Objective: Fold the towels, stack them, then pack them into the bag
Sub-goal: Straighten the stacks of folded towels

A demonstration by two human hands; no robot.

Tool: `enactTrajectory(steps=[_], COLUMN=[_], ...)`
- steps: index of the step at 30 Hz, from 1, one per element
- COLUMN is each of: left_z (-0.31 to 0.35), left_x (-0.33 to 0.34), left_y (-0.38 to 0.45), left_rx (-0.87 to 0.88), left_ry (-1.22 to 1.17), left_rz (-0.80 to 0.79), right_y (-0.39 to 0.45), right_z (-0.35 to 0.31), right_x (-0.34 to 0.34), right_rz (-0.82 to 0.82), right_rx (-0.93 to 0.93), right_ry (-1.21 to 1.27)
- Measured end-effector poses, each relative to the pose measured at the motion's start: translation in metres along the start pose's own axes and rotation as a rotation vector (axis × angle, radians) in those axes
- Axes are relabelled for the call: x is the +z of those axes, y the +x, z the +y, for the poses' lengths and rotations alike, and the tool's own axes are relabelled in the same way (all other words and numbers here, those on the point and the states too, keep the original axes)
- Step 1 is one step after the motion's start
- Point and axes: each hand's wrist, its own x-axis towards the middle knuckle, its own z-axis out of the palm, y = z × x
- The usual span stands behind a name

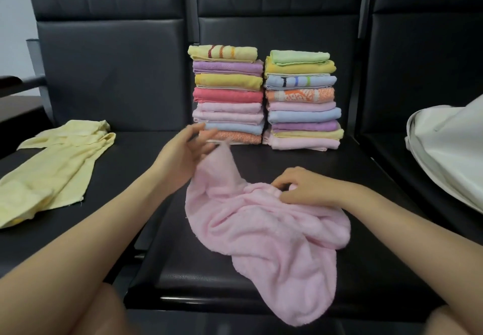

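Observation:
A crumpled pink towel (264, 227) lies on the black middle seat in front of me. My left hand (187, 150) holds one corner of it lifted off the seat, the fingers loosely spread. My right hand (303, 187) pinches a bunched edge of the same towel on the seat. Behind them, against the backrest, stand two stacks of folded towels: the left stack (228, 94) topped by a yellow striped towel, the right stack (302, 100) topped by a green one. A white bag (449, 151) lies on the right seat.
An unfolded pale yellow towel (52, 170) is spread over the left seat. The black seat cushion (379, 269) has bare room around the pink towel. An armrest (18, 83) sticks out at the far left.

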Motion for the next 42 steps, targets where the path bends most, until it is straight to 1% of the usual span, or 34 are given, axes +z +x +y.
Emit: enactTrajectory(steps=[1, 2, 4, 5, 6, 8, 11, 12, 13, 16, 17, 20, 21, 23, 26, 28, 29, 31, 33, 35, 36, 37, 40, 41, 42], left_z=[-0.004, -0.009, -0.025, -0.031, -0.035, -0.039, -0.041, -0.043, -0.043, -0.037, -0.034, -0.022, -0.018, -0.013, 0.000, 0.006, 0.008, 0.009, 0.010, 0.013, 0.013, 0.013, 0.006, 0.004, 0.003], left_x=[0.005, 0.007, 0.009, 0.009, 0.009, 0.010, 0.013, 0.014, 0.015, 0.015, 0.015, 0.020, 0.024, 0.032, 0.037, 0.035, 0.034, 0.029, 0.023, 0.015, 0.011, 0.008, 0.000, -0.003, -0.007], left_y=[-0.001, -0.002, -0.002, -0.004, -0.005, -0.003, 0.003, 0.004, 0.003, 0.002, 0.003, 0.002, 0.000, -0.007, -0.017, -0.024, -0.026, -0.023, -0.016, -0.009, -0.007, -0.005, 0.004, 0.008, 0.013], left_rx=[-0.058, -0.096, -0.086, -0.058, -0.064, -0.109, -0.141, -0.132, -0.122, -0.084, -0.084, -0.127, -0.126, -0.101, -0.096, -0.074, -0.054, -0.017, 0.025, 0.062, 0.087, 0.101, 0.103, 0.101, 0.097], left_ry=[0.107, 0.270, 0.714, 0.917, 1.028, 1.084, 1.277, 1.258, 1.162, 0.771, 0.654, 0.278, 0.193, 0.142, 0.106, 0.153, 0.200, 0.256, 0.263, 0.239, 0.231, 0.246, 0.287, 0.286, 0.283], left_rz=[-0.018, -0.008, 0.038, 0.046, 0.036, -0.014, -0.062, -0.065, -0.061, -0.001, 0.011, 0.022, 0.024, -0.032, -0.162, -0.250, -0.250, -0.112, -0.002, 0.071, 0.093, 0.111, 0.191, 0.222, 0.250], right_y=[0.004, 0.008, 0.019, 0.025, 0.032, 0.043, 0.051, 0.050, 0.047, 0.031, 0.026, 0.025, 0.025, 0.025, 0.022, 0.018, 0.017, 0.010, 0.001, -0.007, -0.011, -0.013, -0.020, -0.021, -0.022], right_z=[-0.003, -0.007, -0.013, -0.015, -0.018, -0.021, -0.024, -0.024, -0.023, -0.017, -0.017, -0.020, -0.023, -0.028, -0.035, -0.036, -0.035, -0.031, -0.021, -0.008, -0.003, 0.004, 0.019, 0.026, 0.031], right_x=[0.003, 0.006, 0.011, 0.014, 0.017, 0.023, 0.024, 0.024, 0.023, 0.020, 0.019, 0.015, 0.014, 0.014, 0.009, 0.002, -0.004, -0.015, -0.027, -0.039, -0.044, -0.047, -0.052, -0.052, -0.052], right_rz=[0.059, 0.114, 0.181, 0.187, 0.179, 0.132, 0.096, 0.098, 0.100, 0.104, 0.111, 0.108, 0.109, 0.094, -0.008, -0.030, 0.020, 0.166, 0.330, 0.476, 0.512, 0.485, 0.247, 0.208, 0.207], right_rx=[-0.021, -0.023, 0.013, 0.034, 0.048, 0.074, 0.083, 0.071, 0.059, 0.003, -0.013, -0.016, -0.036, -0.123, -0.143, -0.130, -0.117, -0.122, -0.119, -0.083, -0.057, -0.045, 0.013, 0.042, 0.067], right_ry=[-0.012, 0.026, 0.100, 0.084, 0.046, 0.011, 0.070, 0.092, 0.126, 0.340, 0.454, 0.951, 1.053, 1.128, 1.066, 1.002, 0.969, 0.877, 0.766, 0.609, 0.545, 0.516, 0.533, 0.563, 0.625])
